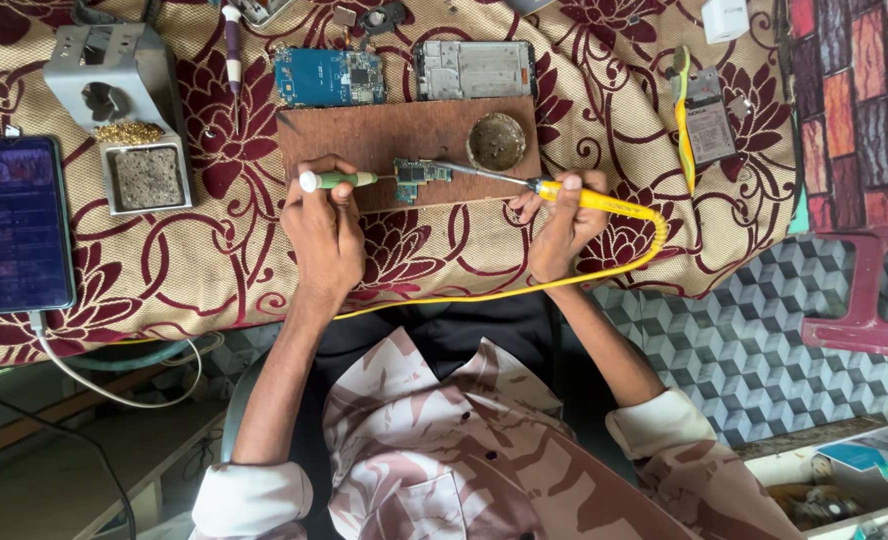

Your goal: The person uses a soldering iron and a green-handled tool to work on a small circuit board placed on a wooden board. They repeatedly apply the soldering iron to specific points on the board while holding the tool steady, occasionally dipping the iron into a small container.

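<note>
My left hand (322, 225) grips a small green-handled screwdriver (336, 180), its tip pressed to a little green circuit board (421, 176) on a brown wooden board (364, 135). My right hand (561, 225) holds a yellow-handled soldering iron (589, 199). Its metal tip reaches left to the same circuit board. The iron's yellow cord (524, 290) loops back under my wrists.
A round tin of flux (496, 141) sits on the wooden board. Beyond it lie a blue phone board (328, 77) and a phone frame (474, 70). A smartphone on a cable (22, 222) and a soldering stand with sponge (124, 110) are at left. A maroon plastic stool (869, 290) stands right.
</note>
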`<state>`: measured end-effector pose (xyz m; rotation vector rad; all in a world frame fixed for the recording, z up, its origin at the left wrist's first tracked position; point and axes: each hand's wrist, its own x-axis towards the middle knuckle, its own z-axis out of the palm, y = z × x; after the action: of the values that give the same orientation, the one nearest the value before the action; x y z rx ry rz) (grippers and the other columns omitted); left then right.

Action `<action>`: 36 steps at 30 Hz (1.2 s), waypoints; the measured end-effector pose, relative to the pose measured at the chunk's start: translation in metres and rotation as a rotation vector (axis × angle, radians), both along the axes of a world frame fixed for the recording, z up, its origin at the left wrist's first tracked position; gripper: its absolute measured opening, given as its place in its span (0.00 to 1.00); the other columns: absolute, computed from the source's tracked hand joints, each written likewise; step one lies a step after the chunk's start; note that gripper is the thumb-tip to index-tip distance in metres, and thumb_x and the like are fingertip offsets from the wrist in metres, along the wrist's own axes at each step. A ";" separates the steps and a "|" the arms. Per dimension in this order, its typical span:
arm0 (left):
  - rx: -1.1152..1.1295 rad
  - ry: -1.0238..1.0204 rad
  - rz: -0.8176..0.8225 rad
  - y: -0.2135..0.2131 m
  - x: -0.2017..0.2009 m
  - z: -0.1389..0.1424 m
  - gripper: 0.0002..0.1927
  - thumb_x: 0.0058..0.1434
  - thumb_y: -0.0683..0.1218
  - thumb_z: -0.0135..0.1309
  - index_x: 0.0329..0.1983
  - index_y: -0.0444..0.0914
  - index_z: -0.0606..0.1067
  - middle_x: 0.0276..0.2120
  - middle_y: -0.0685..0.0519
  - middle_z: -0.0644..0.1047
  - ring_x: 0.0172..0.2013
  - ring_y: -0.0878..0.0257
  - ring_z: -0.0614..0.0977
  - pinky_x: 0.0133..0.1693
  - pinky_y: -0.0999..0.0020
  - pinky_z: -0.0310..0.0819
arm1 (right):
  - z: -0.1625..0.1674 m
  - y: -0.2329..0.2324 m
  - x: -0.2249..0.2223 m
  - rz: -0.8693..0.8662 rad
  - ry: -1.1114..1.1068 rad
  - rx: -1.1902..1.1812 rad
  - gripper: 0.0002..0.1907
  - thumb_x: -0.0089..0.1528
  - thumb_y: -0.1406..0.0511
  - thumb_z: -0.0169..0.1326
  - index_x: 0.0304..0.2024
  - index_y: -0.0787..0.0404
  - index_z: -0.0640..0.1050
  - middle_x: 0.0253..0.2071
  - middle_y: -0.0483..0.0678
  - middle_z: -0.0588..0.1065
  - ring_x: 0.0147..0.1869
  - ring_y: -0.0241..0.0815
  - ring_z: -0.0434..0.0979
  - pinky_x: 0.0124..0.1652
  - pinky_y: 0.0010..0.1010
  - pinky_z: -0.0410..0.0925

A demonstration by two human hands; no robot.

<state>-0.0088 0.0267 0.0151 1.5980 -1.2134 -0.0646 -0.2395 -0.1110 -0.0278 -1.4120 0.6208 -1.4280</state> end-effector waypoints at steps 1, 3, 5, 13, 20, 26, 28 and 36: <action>-0.005 -0.006 -0.013 0.000 0.000 0.001 0.03 0.73 0.36 0.40 0.46 0.31 0.67 0.39 0.44 0.76 0.27 0.58 0.75 0.30 0.60 0.68 | 0.000 0.000 0.000 -0.023 -0.015 0.020 0.13 0.77 0.61 0.42 0.42 0.64 0.64 0.24 0.51 0.68 0.22 0.39 0.71 0.31 0.36 0.75; -0.018 -0.024 -0.019 0.001 0.000 0.002 0.04 0.73 0.36 0.41 0.47 0.31 0.66 0.40 0.44 0.76 0.28 0.57 0.75 0.31 0.59 0.68 | -0.001 -0.001 0.000 -0.043 -0.034 0.026 0.13 0.77 0.62 0.42 0.42 0.64 0.64 0.23 0.50 0.67 0.21 0.38 0.70 0.29 0.35 0.74; -0.024 -0.046 -0.009 0.001 0.000 0.003 0.03 0.73 0.36 0.41 0.47 0.31 0.66 0.40 0.44 0.76 0.29 0.56 0.76 0.32 0.59 0.68 | -0.002 -0.001 -0.001 -0.040 -0.039 0.009 0.12 0.77 0.62 0.42 0.42 0.64 0.64 0.22 0.49 0.66 0.21 0.37 0.68 0.28 0.34 0.73; -0.021 -0.020 -0.013 0.002 -0.001 0.002 0.03 0.76 0.37 0.41 0.48 0.31 0.66 0.41 0.44 0.76 0.31 0.57 0.78 0.33 0.60 0.70 | -0.003 -0.003 -0.002 0.005 0.006 -0.002 0.13 0.77 0.62 0.43 0.41 0.64 0.64 0.23 0.49 0.68 0.22 0.38 0.70 0.29 0.36 0.75; -0.011 -0.005 -0.011 0.001 -0.001 0.003 0.03 0.76 0.37 0.41 0.47 0.31 0.66 0.40 0.43 0.77 0.30 0.55 0.77 0.33 0.59 0.68 | 0.000 -0.002 0.000 -0.013 -0.024 -0.010 0.13 0.77 0.61 0.43 0.40 0.64 0.64 0.21 0.48 0.65 0.21 0.38 0.69 0.30 0.35 0.75; -0.002 0.028 -0.021 0.001 0.000 0.004 0.03 0.73 0.35 0.41 0.47 0.31 0.67 0.40 0.43 0.77 0.29 0.55 0.76 0.33 0.58 0.68 | 0.003 0.001 0.001 -0.028 -0.046 0.023 0.14 0.77 0.60 0.43 0.41 0.64 0.63 0.22 0.48 0.64 0.22 0.39 0.69 0.32 0.36 0.76; -0.024 -0.020 -0.022 0.000 0.000 0.004 0.03 0.73 0.35 0.42 0.47 0.31 0.66 0.41 0.44 0.77 0.31 0.54 0.76 0.34 0.58 0.68 | 0.004 0.001 0.001 -0.014 -0.051 0.012 0.14 0.77 0.60 0.43 0.41 0.64 0.63 0.21 0.46 0.62 0.21 0.38 0.68 0.32 0.36 0.75; -0.011 -0.006 -0.023 0.000 0.002 -0.002 0.04 0.71 0.35 0.42 0.47 0.31 0.67 0.40 0.44 0.77 0.28 0.57 0.76 0.30 0.60 0.67 | 0.003 0.001 0.000 -0.017 -0.032 0.011 0.13 0.76 0.61 0.43 0.41 0.63 0.63 0.23 0.49 0.66 0.22 0.39 0.70 0.31 0.34 0.75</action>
<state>-0.0071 0.0272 0.0129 1.5759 -1.2351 -0.0681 -0.2392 -0.1095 -0.0248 -1.3761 0.6204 -1.4558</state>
